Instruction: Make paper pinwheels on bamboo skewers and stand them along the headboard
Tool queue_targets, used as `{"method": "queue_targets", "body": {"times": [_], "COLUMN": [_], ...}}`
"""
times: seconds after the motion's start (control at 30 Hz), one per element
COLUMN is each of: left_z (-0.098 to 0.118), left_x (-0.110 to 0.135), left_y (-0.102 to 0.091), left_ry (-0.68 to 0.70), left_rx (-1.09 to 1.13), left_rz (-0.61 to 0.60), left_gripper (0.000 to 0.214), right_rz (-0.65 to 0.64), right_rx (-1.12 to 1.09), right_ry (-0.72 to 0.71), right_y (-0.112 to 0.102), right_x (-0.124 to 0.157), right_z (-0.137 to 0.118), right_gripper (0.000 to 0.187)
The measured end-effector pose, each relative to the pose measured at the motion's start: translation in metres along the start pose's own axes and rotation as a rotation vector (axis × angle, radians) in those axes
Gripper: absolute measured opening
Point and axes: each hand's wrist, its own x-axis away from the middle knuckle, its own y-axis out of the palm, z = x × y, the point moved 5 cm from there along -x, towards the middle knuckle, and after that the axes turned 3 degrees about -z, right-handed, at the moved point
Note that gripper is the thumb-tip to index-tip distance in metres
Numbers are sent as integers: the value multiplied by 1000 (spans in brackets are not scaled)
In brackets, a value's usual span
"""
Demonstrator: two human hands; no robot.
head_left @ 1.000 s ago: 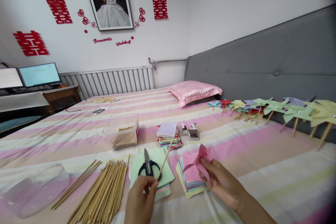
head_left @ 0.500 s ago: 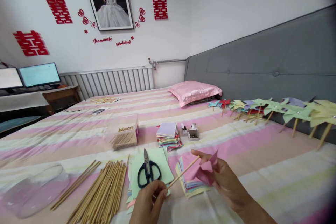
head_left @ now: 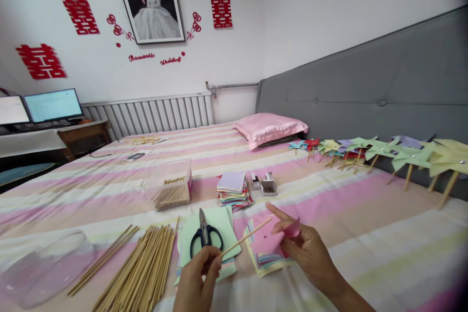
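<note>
My left hand point(head_left: 199, 273) pinches a thin wooden stick point(head_left: 244, 239) near its lower end. The stick slants up to the right, its far tip over a pink sheet of paper point(head_left: 268, 241). That sheet is in the fingers of my right hand point(head_left: 310, 256), with one corner curled up and a small dark spot near its middle. My right index finger points away from the sheet. Below it lies a stack of coloured paper squares point(head_left: 268, 268). Dark-handled scissors point(head_left: 206, 236) rest on green sheets point(head_left: 228, 226) just beyond my left hand.
Many long sticks point(head_left: 142, 268) lie at left, near a clear plastic cover point(head_left: 47, 263). Farther back are a box of short sticks point(head_left: 171, 195), a smaller paper stack point(head_left: 232, 187) and small boxes of pins point(head_left: 268, 187). Finished pinwheels point(head_left: 413, 156) line the grey headboard point(head_left: 365, 73).
The stick in my left hand has drawn back left and lower, away from the right fingers. The pink paper, bunched up before, has spread flatter, and my right index finger has straightened.
</note>
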Motion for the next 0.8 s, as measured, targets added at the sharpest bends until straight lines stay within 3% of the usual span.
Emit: {"method": "queue_targets", "body": {"times": [0.37, 0.53, 0.8], "left_z": [2, 4, 7], "left_x": [1, 2, 3], "left_y": [-4, -2, 8], "left_ry": [-21, 36, 74], "left_rx": [8, -30, -20], "left_rz": [39, 93, 55], "left_gripper": [22, 21, 25], "right_rz": [-23, -66, -77], "right_rx": [-5, 27, 130], "right_ry": [12, -17, -87], "right_y": [8, 15, 23], "right_x": [4, 5, 7], "right_z": [-6, -4, 2], "right_gripper": [17, 11, 9]}}
